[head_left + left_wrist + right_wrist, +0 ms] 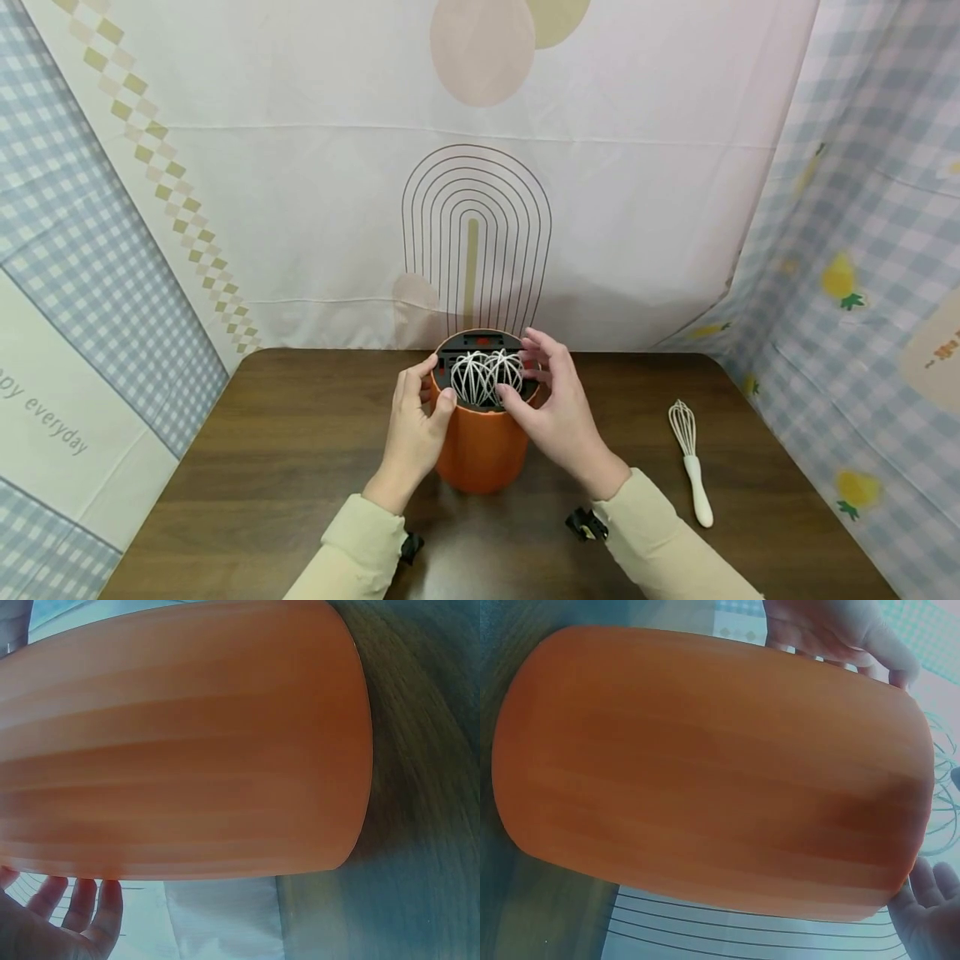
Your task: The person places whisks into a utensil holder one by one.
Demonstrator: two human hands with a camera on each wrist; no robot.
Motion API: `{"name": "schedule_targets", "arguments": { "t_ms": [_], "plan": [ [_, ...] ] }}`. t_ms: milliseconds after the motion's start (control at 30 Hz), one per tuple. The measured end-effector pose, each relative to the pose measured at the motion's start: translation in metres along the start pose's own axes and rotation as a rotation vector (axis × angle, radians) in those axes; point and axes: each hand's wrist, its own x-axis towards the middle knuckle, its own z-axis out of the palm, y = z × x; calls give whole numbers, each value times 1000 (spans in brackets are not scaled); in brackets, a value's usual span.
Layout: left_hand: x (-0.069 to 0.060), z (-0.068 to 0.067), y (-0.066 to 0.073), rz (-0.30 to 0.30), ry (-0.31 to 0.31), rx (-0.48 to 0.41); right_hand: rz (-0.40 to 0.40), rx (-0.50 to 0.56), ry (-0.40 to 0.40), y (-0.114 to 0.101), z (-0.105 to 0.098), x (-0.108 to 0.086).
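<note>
The left hand (pixel 414 421) held the side of the orange container (pixel 480 454) on the bench (pixel 315 433); the right hand (pixel 561 412) spread wide beside two white whisks (pixel 472 379) standing in its dark top. A loose whisk (pixel 695 483) lay farther right

Smooth, plastic-looking orange cylindrical container (pixel 480 454) on a brown wood-grain table (pixel 300 442).
The container's wall carries a soft satin sheen in lengthwise bands; its black slotted insert (pixel 465 340) looks like duller plastic. The two round white whisk heads (pixel 472 379) are of thin wire, coated or bare unclear. The slender white whisk (pixel 692 462) has a smooth, glossy, plastic-looking handle. The tabletop shines faintly; the white printed backdrop (pixel 322 208) is creased matt cloth, the cream sleeves (pixel 356 537) soft matt fabric.
</note>
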Motion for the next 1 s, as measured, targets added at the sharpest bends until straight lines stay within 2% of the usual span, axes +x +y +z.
{"name": "schedule_targets", "arguments": {
  "t_ms": [133,300,433,533,633,867,1000],
  "plan": [
    [0,0,1,2,-1,2,-30,-12,-23,-1,-1,0],
    [0,0,1,12,2,10,-62,2,-11,0,-5,-2],
    [0,-1,0,25,5,17,-80,0,11,2,-14,-4],
    [1,-1,-1,30,5,20,-63,-35,20,8,-24,-8],
    [1,-1,-1,33,4,18,-37,-79,26,22,-35,-15],
    [0,0,-2,33,2,16,45,-197,12,80,-60,-44],
    [0,0,-2,26,-6,18,110,-257,7,97,-74,-60]
  ]
}}
